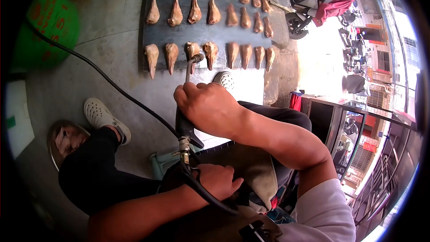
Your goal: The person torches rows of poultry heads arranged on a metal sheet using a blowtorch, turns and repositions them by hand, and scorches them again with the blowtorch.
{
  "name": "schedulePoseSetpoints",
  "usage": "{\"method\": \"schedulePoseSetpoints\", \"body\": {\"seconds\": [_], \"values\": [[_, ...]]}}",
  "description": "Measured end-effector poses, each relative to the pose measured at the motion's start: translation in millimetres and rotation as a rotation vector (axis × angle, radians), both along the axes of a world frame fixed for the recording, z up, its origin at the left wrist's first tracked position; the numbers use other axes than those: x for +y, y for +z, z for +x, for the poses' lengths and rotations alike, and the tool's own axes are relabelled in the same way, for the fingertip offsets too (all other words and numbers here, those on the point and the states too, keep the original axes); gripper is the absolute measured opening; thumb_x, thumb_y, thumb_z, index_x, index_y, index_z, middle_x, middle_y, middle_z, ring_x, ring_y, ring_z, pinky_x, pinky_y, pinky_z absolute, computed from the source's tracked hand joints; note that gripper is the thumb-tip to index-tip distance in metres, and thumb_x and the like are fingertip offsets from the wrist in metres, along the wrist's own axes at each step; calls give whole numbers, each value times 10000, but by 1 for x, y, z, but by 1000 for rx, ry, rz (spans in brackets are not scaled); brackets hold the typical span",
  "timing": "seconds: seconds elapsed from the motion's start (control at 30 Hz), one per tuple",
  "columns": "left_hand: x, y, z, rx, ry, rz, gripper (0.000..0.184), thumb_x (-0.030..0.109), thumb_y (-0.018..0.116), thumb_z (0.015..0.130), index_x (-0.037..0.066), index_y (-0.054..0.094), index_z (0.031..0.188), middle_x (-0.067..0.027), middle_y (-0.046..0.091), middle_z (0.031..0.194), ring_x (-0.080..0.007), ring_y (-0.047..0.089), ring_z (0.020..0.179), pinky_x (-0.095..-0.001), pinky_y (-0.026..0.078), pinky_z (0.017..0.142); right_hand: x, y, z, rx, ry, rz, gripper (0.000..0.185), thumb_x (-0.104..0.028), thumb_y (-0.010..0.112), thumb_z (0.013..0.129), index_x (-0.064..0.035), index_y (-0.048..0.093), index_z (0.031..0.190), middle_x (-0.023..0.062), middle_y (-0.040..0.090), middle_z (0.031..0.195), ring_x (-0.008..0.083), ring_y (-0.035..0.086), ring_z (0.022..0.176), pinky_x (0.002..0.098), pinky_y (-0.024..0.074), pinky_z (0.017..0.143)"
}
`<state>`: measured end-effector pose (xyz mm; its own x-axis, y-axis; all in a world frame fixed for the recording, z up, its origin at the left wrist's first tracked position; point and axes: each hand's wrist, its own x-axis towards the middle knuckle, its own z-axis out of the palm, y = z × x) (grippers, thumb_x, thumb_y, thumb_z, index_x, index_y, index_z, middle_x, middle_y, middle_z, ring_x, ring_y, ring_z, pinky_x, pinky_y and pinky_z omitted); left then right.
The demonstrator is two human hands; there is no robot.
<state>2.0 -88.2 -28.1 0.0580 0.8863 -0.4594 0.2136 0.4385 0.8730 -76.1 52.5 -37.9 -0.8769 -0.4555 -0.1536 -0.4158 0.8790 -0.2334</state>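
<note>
My right hand [208,107] is closed around the dark handle of a gas torch [183,125]. The torch's metal nozzle [197,58] reaches over the nearest row of tapered meat pieces [210,55], in front of one piece. No flame can be made out. Several such pieces, tan to pinkish with one narrow end, lie in three rows on a dark flat plate [201,32]. Over my lap, my left hand [217,181] has its fingers loosely apart, partly hidden. A black hose [210,197] loops past its wrist from the torch's brass-coloured coupling [184,147].
A second stretch of black hose [112,83] crosses the floor from a green container [49,29] with red writing. A bowl [56,152] of meat sits beside my shoe [105,118]. A pale green stool [161,161] is near my lap. Parked motorbikes [298,22] stand outside.
</note>
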Motion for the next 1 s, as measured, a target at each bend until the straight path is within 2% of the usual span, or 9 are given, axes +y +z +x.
{"method": "schedulePoseSetpoints", "body": {"seconds": [1.0], "values": [[5, -4, -2, 17, -95, -65, 510, 493, 479, 968, 23, 669, 914, -201, 718, 867, -387, 695, 798, -482, 557, 718, 16, -4, -4, -3, -26, 49, 140, -99, 574, 821, -14, 533, 923, 98, 565, 803, 257, 651, 707, 364, 546, 582]]}}
